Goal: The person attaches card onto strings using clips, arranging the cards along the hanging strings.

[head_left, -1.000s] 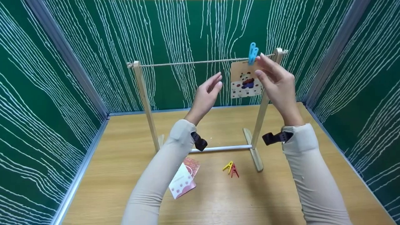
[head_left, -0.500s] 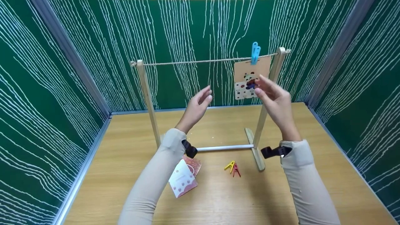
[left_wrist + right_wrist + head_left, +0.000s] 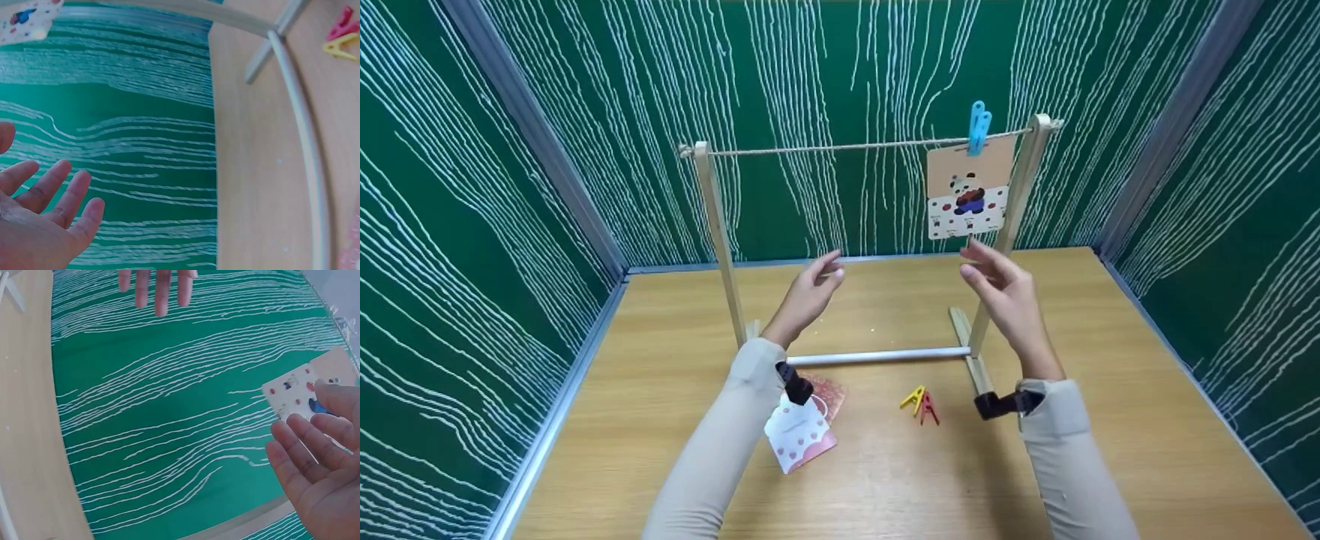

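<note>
A card with a panda picture hangs from the string near its right end, held by a blue clothespin. My right hand is just below the card, fingers loosely bent, holding nothing. To the left, at a similar height, my left hand hovers inside the wooden frame, also with nothing in it. In the left wrist view the left hand's fingers are spread and relaxed. A yellow clothespin and a red clothespin lie together on the table.
Two overlapping cards, a white and pink one and a red patterned one, lie under the left forearm. The frame has a left post, a right post and a white bottom bar. Green walls with white lines surround the table.
Both hands have moved down and away from the string; the right hand has left the blue clothespin's side. Card and clothespin stay hanging on the string.
</note>
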The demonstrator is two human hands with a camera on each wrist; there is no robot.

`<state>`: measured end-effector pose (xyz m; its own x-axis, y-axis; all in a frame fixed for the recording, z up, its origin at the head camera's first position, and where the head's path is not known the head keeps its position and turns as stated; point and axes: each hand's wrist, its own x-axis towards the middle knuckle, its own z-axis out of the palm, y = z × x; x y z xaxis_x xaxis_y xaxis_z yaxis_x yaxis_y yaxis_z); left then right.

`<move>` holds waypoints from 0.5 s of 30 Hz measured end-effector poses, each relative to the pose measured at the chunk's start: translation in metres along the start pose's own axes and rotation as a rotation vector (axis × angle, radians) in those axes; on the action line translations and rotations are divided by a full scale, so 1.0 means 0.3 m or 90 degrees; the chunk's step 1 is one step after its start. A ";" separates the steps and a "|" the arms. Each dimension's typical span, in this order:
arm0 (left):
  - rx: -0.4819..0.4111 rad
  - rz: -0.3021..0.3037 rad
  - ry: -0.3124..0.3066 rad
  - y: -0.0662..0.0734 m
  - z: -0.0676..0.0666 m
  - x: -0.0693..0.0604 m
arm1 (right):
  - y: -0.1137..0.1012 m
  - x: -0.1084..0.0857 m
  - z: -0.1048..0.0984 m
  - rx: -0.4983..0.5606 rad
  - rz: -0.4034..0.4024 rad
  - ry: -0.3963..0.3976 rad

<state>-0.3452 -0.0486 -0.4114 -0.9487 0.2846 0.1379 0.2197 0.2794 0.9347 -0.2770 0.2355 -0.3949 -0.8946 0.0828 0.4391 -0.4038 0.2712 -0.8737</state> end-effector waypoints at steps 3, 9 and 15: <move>0.001 -0.013 0.005 -0.046 -0.010 -0.016 | 0.030 -0.024 0.005 0.001 0.029 -0.002; 0.007 -0.051 0.015 -0.136 -0.036 -0.056 | 0.088 -0.069 0.018 -0.008 0.089 -0.014; 0.010 -0.119 0.018 -0.223 -0.063 -0.102 | 0.150 -0.113 0.035 -0.029 0.154 -0.038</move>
<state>-0.3352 -0.0932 -0.4719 -0.9791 0.2012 -0.0284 0.0424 0.3394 0.9397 -0.2668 0.2348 -0.4513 -0.9745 0.0939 0.2037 -0.1685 0.2930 -0.9411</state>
